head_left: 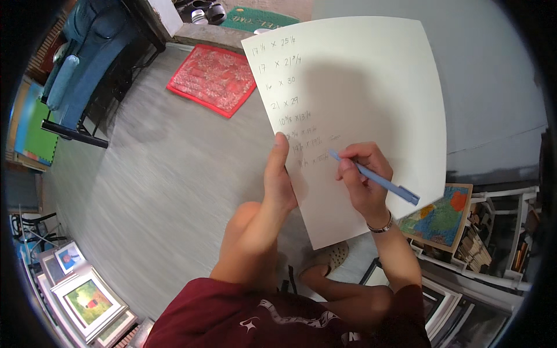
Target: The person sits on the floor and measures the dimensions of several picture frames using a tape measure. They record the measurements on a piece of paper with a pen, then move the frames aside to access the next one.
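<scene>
A large white sheet (371, 69) with rows of handwriting down its left side is held up in front of me. My left hand (279, 174) grips its left edge, the thumb lying on the front and the other fingers hidden behind. Over the lower middle of the sheet is my right hand (366, 177), closed round a blue pen (386, 184). The pen's tip points up and left, close to the lowest written rows. A bracelet or watch band (380, 224) circles my right wrist. A shadow falls across the sheet's middle.
A red patterned mat (213, 80) lies on the grey floor (151, 168) near a doorway with a green mat (255, 18). At the upper left stands a blue seat (96, 52). Framed pictures (90, 304) lean at the lower left. A white rack (493, 272) and colourful picture (438, 217) are at right.
</scene>
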Available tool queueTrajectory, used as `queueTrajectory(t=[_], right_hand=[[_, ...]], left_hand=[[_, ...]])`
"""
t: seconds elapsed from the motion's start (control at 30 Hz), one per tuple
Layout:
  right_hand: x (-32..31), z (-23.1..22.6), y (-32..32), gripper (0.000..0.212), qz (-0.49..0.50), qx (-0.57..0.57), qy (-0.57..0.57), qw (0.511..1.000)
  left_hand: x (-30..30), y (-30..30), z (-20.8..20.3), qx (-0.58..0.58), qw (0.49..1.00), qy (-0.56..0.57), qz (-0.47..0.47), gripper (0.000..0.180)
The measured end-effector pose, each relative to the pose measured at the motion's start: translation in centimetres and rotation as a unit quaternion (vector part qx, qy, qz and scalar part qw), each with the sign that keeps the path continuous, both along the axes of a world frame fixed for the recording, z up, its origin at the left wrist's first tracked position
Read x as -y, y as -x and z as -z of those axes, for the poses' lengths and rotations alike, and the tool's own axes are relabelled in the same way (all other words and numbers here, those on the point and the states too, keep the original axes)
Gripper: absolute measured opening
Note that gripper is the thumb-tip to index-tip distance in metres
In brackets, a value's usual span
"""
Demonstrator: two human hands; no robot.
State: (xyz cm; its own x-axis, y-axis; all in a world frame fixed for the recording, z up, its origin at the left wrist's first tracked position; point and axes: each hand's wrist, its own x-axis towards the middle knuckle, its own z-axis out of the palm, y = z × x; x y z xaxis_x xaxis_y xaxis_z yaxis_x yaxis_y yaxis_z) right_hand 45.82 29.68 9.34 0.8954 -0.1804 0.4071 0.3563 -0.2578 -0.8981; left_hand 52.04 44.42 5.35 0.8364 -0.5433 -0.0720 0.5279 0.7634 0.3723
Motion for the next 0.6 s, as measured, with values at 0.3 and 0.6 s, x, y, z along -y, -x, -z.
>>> queueTrajectory(t=[0.3,0.6], right_hand=[[1.3,2.4,-1.3,0.004,0.016,0.064,-0.008,0.998],[2.5,1.9,-0.6,0.002,0.047,0.064,0.058,0.995]], left_hand=[[-1.0,0.3,0.8,0.000,0.997,-0.068,0.034,0.069],[0.3,0.9,0.6,-0.043,0.997,0.012,0.061,0.077]])
